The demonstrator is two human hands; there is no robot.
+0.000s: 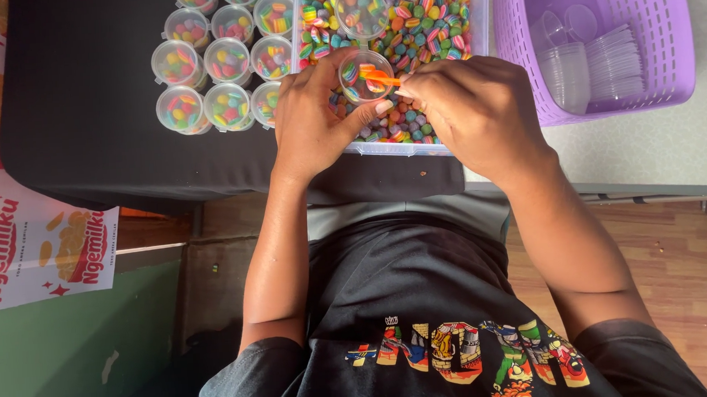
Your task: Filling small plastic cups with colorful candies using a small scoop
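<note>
My left hand (309, 118) grips a small clear plastic cup (362, 77) with a few striped, coloured candies in it, held over a clear bin (472, 3) full of the same candies. My right hand (479, 109) pinches an orange spoon (380, 77) whose tip reaches into the cup. Another filled, lidded cup (361, 12) lies on top of the candies in the bin.
Several filled, lidded cups (214, 64) stand in rows on the black table (78, 101) left of the bin. A purple basket (605, 36) with empty clear cups and lids sits to the right. A printed banner (12, 236) hangs at the left.
</note>
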